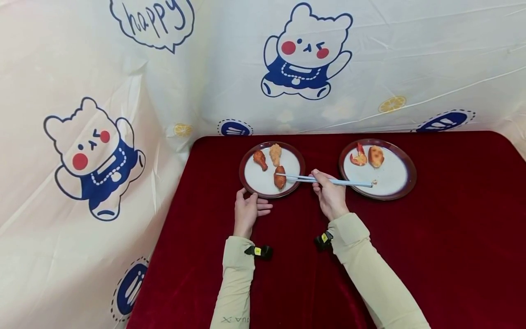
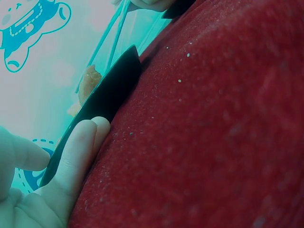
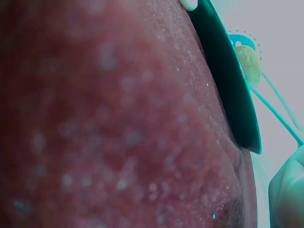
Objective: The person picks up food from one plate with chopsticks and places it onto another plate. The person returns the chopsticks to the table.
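Note:
My right hand (image 1: 331,195) grips a pair of pale blue chopsticks (image 1: 302,178). Their tips lie at a brown piece of fried chicken (image 1: 280,179) on the left plate (image 1: 246,183), one crossing over it. The far ends of the sticks overlap the right plate (image 1: 404,189) in the head view. At the near-left rim of the left plate, my left hand (image 1: 245,211) holds the edge; the left wrist view shows its thumb (image 2: 28,153) above the rim and fingers (image 2: 76,147) against the underside. A reddish drumstick (image 1: 260,160) and a paler drumstick (image 1: 275,154) share this plate.
On the right plate lie a shrimp-like piece (image 1: 359,156), a golden browned piece (image 1: 376,156) and a small crumb (image 1: 374,182). A dark red cloth (image 1: 287,283) covers the table. White printed curtains (image 1: 230,68) hang behind and to the left.

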A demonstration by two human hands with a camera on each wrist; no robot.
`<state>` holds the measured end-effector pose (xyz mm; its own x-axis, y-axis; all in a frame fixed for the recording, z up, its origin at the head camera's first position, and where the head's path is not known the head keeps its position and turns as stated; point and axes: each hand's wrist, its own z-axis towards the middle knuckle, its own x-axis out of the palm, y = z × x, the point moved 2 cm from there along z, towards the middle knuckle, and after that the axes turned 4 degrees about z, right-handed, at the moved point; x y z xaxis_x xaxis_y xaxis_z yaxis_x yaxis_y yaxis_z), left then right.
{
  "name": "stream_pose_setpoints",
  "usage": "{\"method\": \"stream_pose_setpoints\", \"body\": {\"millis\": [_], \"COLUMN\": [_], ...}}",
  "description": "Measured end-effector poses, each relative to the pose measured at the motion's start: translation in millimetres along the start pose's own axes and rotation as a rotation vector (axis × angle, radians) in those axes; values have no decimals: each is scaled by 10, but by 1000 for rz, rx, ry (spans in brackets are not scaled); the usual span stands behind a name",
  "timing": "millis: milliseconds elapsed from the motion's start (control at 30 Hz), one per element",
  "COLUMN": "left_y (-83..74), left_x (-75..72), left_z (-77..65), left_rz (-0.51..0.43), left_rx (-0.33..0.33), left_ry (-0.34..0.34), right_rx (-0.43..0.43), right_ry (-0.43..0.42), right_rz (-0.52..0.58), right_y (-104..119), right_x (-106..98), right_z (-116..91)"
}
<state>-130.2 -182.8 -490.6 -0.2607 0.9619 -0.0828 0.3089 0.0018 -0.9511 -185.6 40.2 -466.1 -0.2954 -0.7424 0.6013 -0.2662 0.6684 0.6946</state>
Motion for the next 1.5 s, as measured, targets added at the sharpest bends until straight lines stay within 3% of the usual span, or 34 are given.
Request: {"method": "stream_pose_setpoints", "body": {"millis": [900, 1267, 1500], "left_y": [-2, -13, 15], "left_x": [6, 17, 11], "left_z": [-10, -23, 4], "left_rz": [7, 10, 6], "left_rx": [2, -8, -1], "left_ry": [-1, 9, 6], "right_rx": [-51, -66, -157], "right_ry": [12, 25, 41], "right_rz": [48, 191, 247], "right_y": [141, 482, 710], "right_x": [-47, -194, -329], "right_z": [-35, -88, -100]}}
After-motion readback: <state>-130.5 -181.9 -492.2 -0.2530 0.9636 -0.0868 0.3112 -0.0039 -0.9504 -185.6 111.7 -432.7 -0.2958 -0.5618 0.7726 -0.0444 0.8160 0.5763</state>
